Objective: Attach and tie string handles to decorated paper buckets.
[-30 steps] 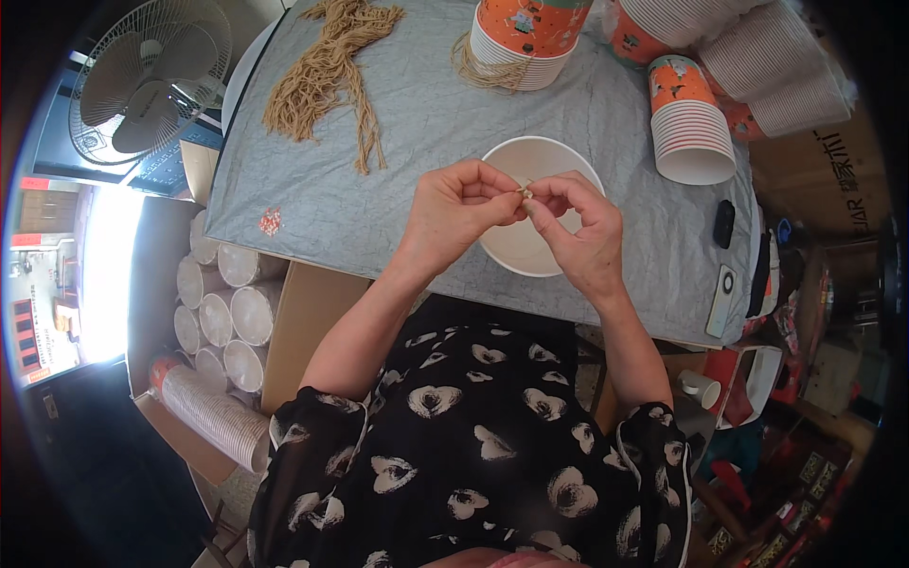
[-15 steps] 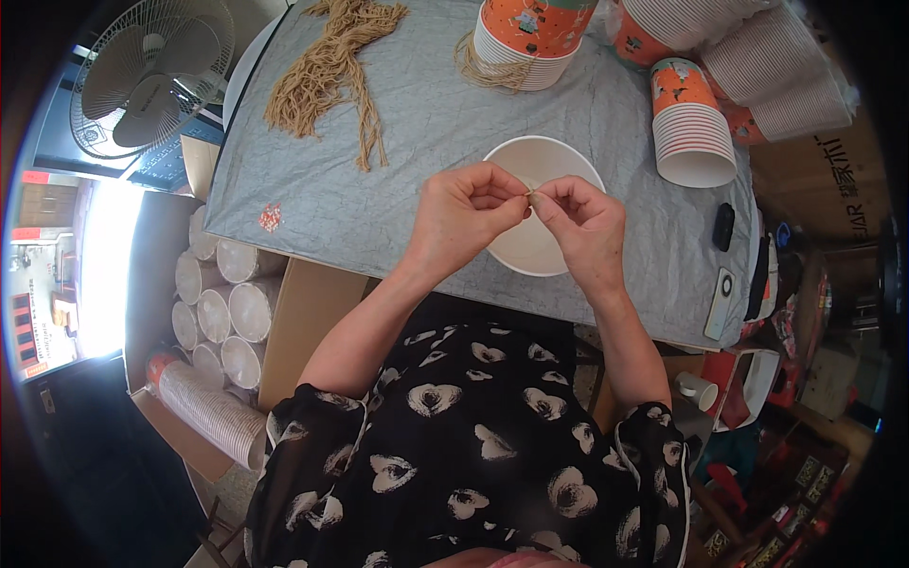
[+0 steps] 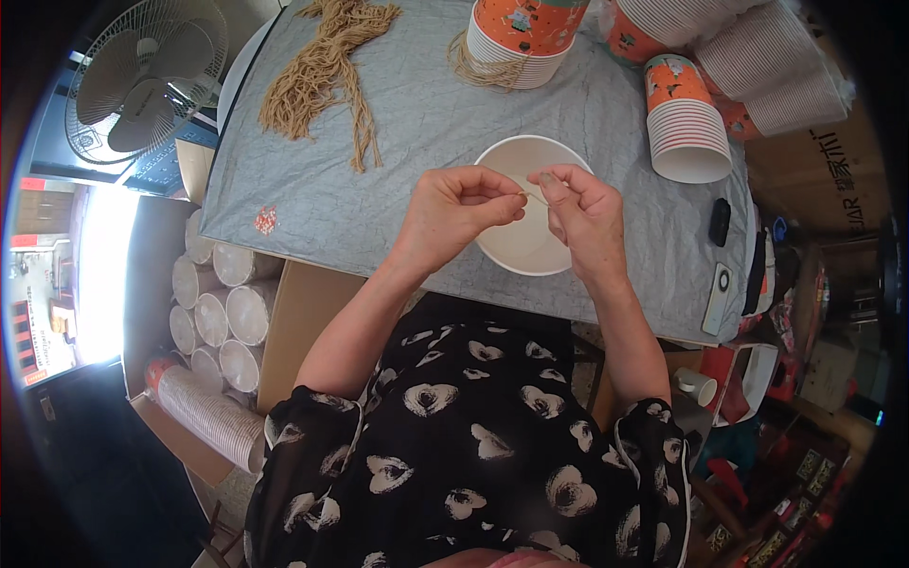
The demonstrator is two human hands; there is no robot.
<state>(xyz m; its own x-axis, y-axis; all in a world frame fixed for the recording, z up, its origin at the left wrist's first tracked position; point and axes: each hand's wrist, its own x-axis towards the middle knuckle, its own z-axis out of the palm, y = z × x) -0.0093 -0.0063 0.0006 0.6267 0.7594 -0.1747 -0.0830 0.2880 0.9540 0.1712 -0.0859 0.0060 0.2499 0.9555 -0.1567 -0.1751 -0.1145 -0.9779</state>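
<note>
My left hand [image 3: 454, 210] and my right hand [image 3: 585, 220] are held together over a white paper bowl [image 3: 516, 244] lying on its side on the grey cloth-covered table [image 3: 398, 151]. Both pinch a thin tan string [image 3: 533, 196] stretched between thumb and fingertips just above the bowl's mouth. A loose bundle of the same tan strings [image 3: 322, 71] lies at the table's far left.
Stacks of orange-and-white paper bowls [image 3: 684, 118] stand at the far right, another stack [image 3: 523, 38] at the back with string coiled at its base. A black remote [image 3: 720, 221] and a flat white device [image 3: 717, 299] lie at the right edge. A fan [image 3: 142, 80] and boxed white cups [image 3: 222, 308] sit left.
My hands have drawn slightly apart, so a short length of string now shows between them. The bowl has stayed in place.
</note>
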